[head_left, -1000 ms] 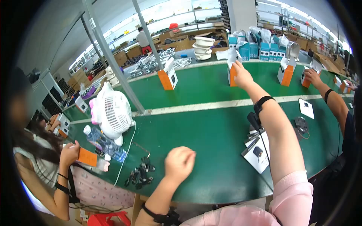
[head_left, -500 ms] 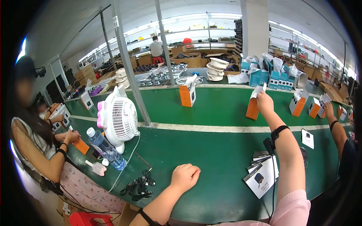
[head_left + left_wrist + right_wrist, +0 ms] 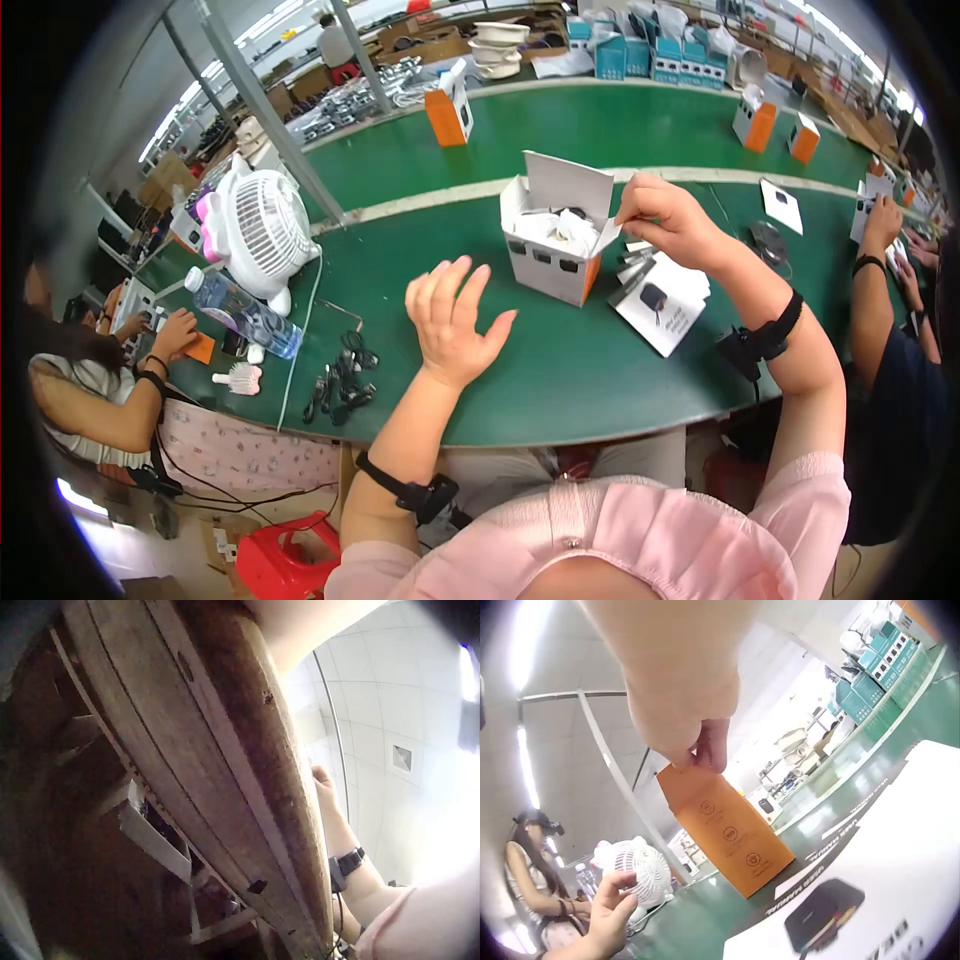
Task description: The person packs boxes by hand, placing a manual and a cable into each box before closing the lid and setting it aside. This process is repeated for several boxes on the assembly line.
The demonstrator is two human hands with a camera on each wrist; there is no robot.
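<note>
An open-topped white and orange box (image 3: pixel 545 268) stands on the green table in front of me, its lid raised at the back. White wrapping (image 3: pixel 572 234) and something dark show inside. My right hand (image 3: pixel 668 218) pinches the box's right side flap between thumb and fingers. In the right wrist view the box's orange side (image 3: pixel 731 832) hangs tilted below those fingertips. My left hand (image 3: pixel 450 325) is raised left of the box, fingers spread and holding nothing. User manuals (image 3: pixel 660 300) lie fanned right of the box, partly hidden by it.
Black cables (image 3: pixel 343 380), a water bottle (image 3: pixel 245 312) and a white fan (image 3: pixel 262 235) stand or lie to the left. Another orange-and-white box (image 3: pixel 449 115) stands on the far green strip. People work at both sides. The table's wooden edge (image 3: pixel 225 750) fills much of the left wrist view.
My right hand has brought the box from the far green strip to the near table. My left hand has lifted and opened its fingers. The head view has tilted down.
</note>
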